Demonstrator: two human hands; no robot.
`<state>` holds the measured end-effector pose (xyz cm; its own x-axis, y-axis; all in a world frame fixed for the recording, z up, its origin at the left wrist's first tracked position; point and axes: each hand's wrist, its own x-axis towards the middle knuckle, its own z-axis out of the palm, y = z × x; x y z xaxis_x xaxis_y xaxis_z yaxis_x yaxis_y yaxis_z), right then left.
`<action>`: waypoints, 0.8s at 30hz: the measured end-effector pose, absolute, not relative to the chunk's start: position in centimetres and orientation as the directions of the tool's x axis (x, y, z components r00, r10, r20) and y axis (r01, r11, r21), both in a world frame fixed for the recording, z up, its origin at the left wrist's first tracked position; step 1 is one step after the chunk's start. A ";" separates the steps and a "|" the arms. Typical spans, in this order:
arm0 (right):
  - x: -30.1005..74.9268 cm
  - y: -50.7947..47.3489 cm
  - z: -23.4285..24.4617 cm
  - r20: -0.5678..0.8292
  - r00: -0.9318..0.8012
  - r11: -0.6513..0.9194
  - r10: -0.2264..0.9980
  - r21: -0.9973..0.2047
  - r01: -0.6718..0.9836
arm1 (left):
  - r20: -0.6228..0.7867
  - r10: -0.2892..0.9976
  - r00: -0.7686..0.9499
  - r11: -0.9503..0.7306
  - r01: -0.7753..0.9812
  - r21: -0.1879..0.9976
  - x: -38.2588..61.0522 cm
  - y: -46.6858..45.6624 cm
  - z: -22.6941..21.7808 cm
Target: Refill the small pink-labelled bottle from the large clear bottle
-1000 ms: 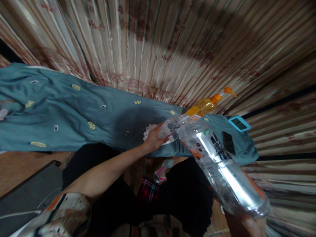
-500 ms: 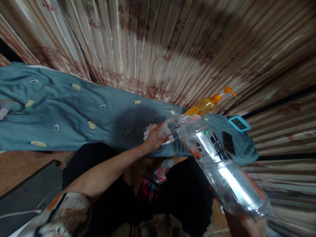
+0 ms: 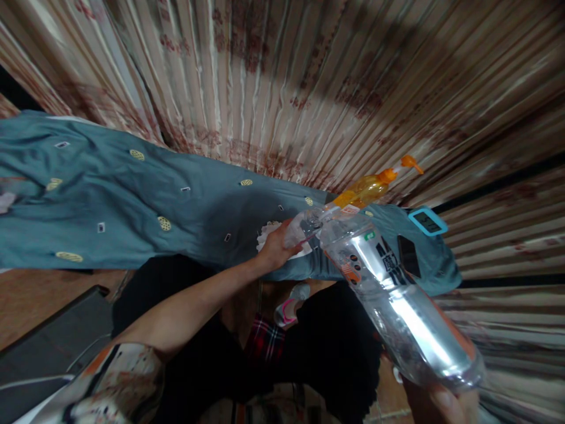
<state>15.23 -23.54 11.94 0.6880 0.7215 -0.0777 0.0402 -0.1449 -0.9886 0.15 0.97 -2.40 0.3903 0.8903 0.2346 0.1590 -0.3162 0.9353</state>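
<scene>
My left hand (image 3: 277,246) is closed around a small clear plastic container (image 3: 302,228), whose exact kind I cannot make out. At the lower right, my right hand (image 3: 441,401) grips the base of a large clear plastic bottle (image 3: 399,300) with a silver and orange label. The bottle is tilted, its upper end pointing left toward the clear container. Whether the two touch or only overlap in view is hard to tell. Just behind them is an orange pump bottle (image 3: 366,188). White tissue (image 3: 266,233) lies on the cloth beside my left hand.
A blue-green patterned cloth (image 3: 207,200) covers the long narrow surface. On its right end are a dark phone (image 3: 409,255) and a blue-framed digital clock (image 3: 428,221). A pleated curtain (image 3: 265,88) hangs behind. To the lower left is a dark grey flat object (image 3: 57,335) with cables.
</scene>
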 end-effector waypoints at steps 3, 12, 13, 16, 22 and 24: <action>15.1 -23.8 12.0 -0.066 0.649 -0.133 0.758 -0.990 0.054 | 0.215 0.895 0.390 -0.302 0.175 0.937 0.1 0.9 -2.2; 14.3 -23.6 12.2 -0.037 0.645 -0.104 0.763 -0.992 0.066 | 0.217 0.892 0.398 -0.298 0.156 0.942 0.0 0.9 -2.1; 14.2 -23.5 12.2 -0.040 0.656 -0.106 0.754 -0.993 0.061 | 0.213 0.893 0.395 -0.294 0.156 0.943 0.0 0.9 -2.1; 13.8 -23.3 12.3 -0.050 0.682 -0.110 0.729 -0.993 0.045 | 0.206 0.898 0.389 -0.286 0.159 0.945 0.1 0.9 -2.1; 14.3 -23.5 12.0 -0.064 0.681 -0.122 0.730 -0.992 0.038 | 0.194 0.898 0.396 -0.285 0.186 0.940 0.1 0.9 -2.0; 14.8 -23.7 11.8 -0.056 0.668 -0.123 0.742 -0.991 0.054 | 0.194 0.896 0.400 -0.287 0.187 0.940 0.2 0.9 -2.0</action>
<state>14.76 -23.70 11.84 0.6680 0.7421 -0.0561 0.0535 -0.1230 -0.9910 0.16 0.93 -2.04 0.3996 0.8960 0.1939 0.1872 -0.2868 0.9395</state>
